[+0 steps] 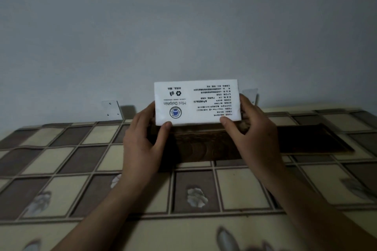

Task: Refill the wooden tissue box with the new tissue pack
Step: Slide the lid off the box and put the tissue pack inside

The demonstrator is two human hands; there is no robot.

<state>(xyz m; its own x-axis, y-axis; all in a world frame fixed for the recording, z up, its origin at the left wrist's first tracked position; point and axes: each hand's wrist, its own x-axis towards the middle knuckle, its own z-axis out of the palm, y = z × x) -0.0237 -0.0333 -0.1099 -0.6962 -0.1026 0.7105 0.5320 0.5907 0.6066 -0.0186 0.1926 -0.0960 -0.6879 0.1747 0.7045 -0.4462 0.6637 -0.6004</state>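
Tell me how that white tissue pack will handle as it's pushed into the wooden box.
The tissue pack probably feels light and slightly squashy: both hands hold it by its ends alone. Its smooth printed wrapper may be slippery. It keeps a flat rectangular shape, so likely not floppy.

The table point(61, 169) has a checked cloth point(240, 187) in brown and cream. On it, at 12 o'clock, stands a dark wooden box point(204, 144); a flat wooden lid point(314, 138) lies at 2 o'clock.

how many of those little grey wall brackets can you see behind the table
2. One small grey metal wall bracket left of the white tissue pack; another behind its right end, partly hidden by the right hand. The pack may hide more.
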